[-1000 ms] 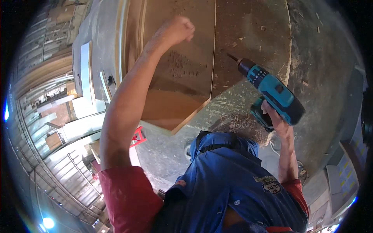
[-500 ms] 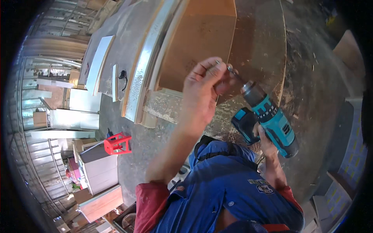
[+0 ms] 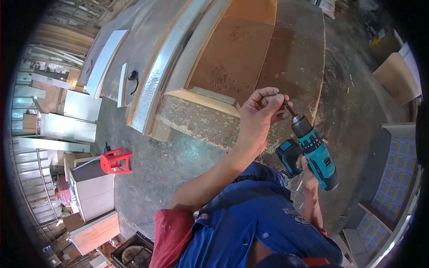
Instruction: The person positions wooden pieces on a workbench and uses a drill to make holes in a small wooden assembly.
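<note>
My right hand [image 3: 308, 176] grips a teal and black cordless drill [image 3: 319, 158] with its battery hanging at the left, the chuck [image 3: 300, 126] pointing up and slightly left. My left hand [image 3: 261, 116] is pinched on a small screw [image 3: 276, 93] at the tip of the drill bit [image 3: 288, 107], its fingers curled beside the bit and partly hiding the screw. Just beyond both hands lies a brown wooden board [image 3: 246, 44] with light edging, on a scuffed work surface [image 3: 192, 120].
Long white strips [image 3: 147, 89] and a white panel [image 3: 107, 62] lie left on the worktop. A red plastic stool [image 3: 116, 161], a cabinet [image 3: 91, 194] and a black crate [image 3: 132, 250] stand on the floor at left. Leaning panels line the far left; curved boards [image 3: 393, 76] stand at right.
My left hand has come from over the board to the bit's tip and pinched the screw. The drill has turned more upright and moved lower in the picture as the view shifted.
</note>
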### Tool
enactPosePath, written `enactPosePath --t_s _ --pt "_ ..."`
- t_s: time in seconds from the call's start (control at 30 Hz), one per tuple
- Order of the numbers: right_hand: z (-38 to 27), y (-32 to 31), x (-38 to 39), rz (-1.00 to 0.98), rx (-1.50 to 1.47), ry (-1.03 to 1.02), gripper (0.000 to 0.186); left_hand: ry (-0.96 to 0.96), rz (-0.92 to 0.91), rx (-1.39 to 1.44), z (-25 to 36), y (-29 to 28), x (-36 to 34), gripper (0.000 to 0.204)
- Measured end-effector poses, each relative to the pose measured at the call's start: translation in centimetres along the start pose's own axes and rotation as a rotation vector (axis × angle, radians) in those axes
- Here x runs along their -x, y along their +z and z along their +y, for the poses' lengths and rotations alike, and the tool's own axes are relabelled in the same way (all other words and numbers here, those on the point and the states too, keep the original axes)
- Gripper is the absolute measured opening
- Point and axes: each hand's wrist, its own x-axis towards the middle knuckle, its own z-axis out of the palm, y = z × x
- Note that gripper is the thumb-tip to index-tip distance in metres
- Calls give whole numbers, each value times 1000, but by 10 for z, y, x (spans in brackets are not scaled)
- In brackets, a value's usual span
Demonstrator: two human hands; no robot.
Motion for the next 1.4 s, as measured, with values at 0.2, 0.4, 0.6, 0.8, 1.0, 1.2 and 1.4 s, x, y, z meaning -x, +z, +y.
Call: enactPosePath --t_s 0.2,0.4,0.6,0.8,1.0,1.2,1.4 --pt "12 11 -3 49 -406 66 15 -49 -103 85 -4 8 -13 19" --pt "-9 20 -31 22 -277 33 21 -60 -152 145 2 8 -23 25" --pt "-25 19 -73 -28 -189 160 22 428 -133 -448 33 -7 12 31" --pt "-53 34 -151 -168 -103 125 16 830 58 -1383 162 -73 -94 39" --pt "-45 83 -240 -409 118 179 23 444 26 -1726 164 -82 -144 64" --pt "-20 135 -292 -575 345 155 37 543 -52 -1634 159 -88 -151 58" --pt "6 183 -312 -673 562 -181 36 416 36 -1529 150 -89 -158 54"
